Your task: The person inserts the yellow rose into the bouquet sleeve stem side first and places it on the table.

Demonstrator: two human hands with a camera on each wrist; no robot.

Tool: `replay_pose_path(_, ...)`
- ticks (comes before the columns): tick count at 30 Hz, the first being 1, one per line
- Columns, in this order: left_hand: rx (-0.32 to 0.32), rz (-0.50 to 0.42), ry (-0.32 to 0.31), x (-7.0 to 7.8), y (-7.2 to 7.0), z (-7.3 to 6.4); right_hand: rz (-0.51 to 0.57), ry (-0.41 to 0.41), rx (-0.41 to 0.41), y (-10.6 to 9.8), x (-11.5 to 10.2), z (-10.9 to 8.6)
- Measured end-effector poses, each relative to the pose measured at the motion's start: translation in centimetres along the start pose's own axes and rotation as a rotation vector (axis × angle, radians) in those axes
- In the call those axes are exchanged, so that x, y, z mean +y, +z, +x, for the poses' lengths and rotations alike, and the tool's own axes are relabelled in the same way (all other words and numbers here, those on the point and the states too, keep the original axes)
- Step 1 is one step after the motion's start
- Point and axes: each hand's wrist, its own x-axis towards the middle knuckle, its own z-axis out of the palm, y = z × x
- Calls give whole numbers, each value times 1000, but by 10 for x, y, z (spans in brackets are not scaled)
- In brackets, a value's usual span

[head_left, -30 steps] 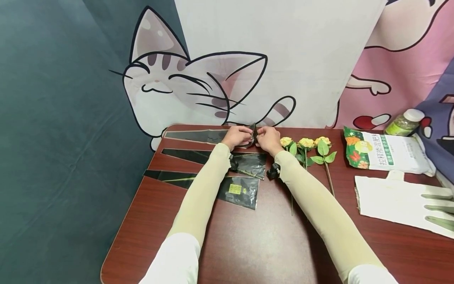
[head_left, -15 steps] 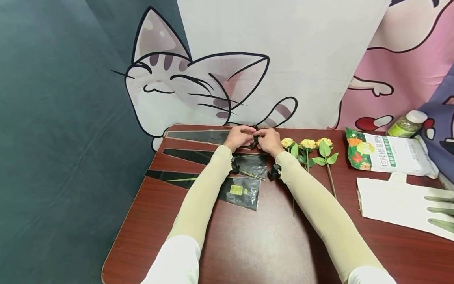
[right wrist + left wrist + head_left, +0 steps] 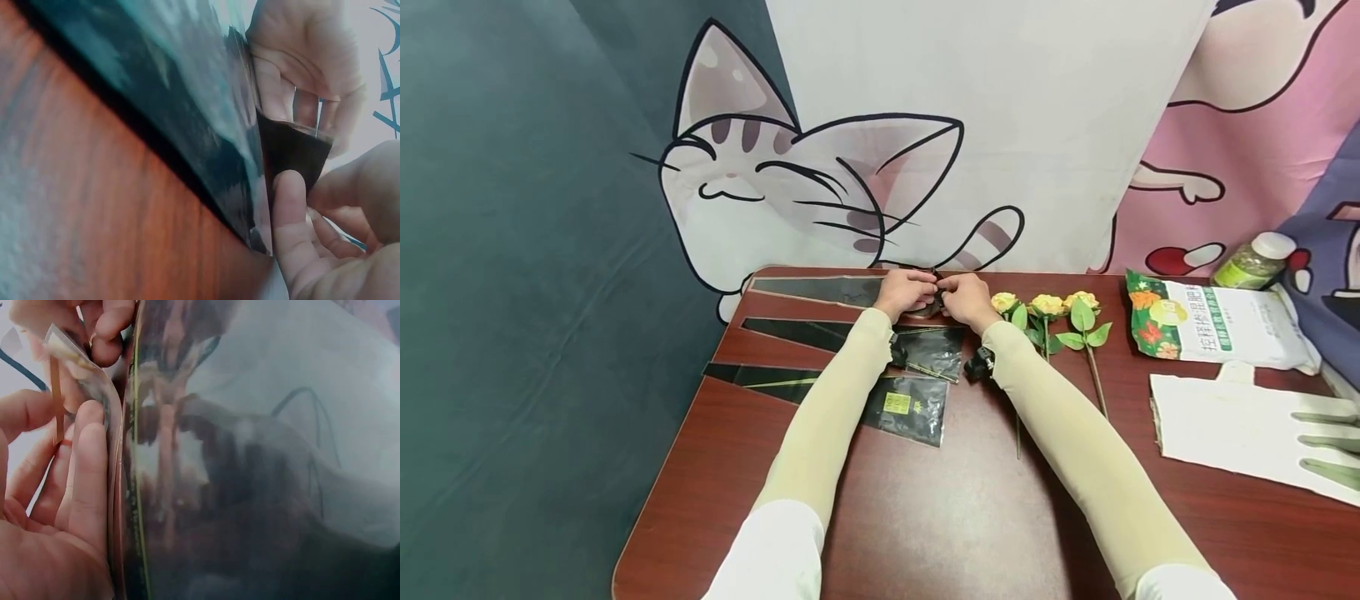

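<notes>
At the table's far edge, both hands work on the wide end of a tapered flower sleeve, made of clear and black film. The left hand pinches the sleeve's open edge; in the left wrist view its fingers lie along the film, with a narrow tan strip by the thumb. Opposite it, the right hand pinches a dark turned-up flap, thumb in front, as the right wrist view shows. Fingertips of the two hands nearly meet. Nearer lie two more sleeves, one in the middle and one in front.
Several yellow roses with stems lie right of the right hand. Farther right are a fertilizer bag, a jar with a white lid and a white glove. A cloth backdrop rises behind the table's far edge.
The dark sleeve end that stood up between the fingers now sits lower. The fingertips of both hands have come closer together. Everything else on the table lies as before.
</notes>
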Motion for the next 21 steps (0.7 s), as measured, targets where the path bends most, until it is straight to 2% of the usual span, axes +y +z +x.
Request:
replay_pose_path(8,-63,-10,80,-2,-2,-2,-22,-23,28,-6,-1,-7)
replay_pose_path(15,-105,-38,56,-3,-6,-1,-59,-92,36,-18,-9,-22)
replay_pose_path(21,-122,-54,44,1,-8,-9,-17,-139,41,-43,-11,-48)
